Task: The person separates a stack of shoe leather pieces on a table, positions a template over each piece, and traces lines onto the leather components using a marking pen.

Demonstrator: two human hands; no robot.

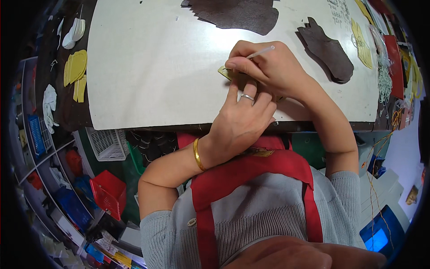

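Note:
My right hand (271, 67) is closed around a slim whitish pen (262, 52), its upper end slanting up to the right. Just below, my left hand (242, 119) rests with fingers spread on a small yellow template (224, 71). Only the template's left corner shows clearly; my hands cover the rest. Something dark lies under my fingers, mostly hidden. The pen's tip is also out of sight. A pile of dark brown leather pieces (242, 15) lies at the far side of the white table board (148, 67). More brown leather pieces (329, 54) are stacked to the right.
Yellow templates lie at the left edge (75, 68) and right edge (362, 45). White cut pieces (75, 33) sit at the far left. Below the table's left side are a white crate (107, 145) and a red basket (109, 193). Pale cords (384, 83) hang on the right.

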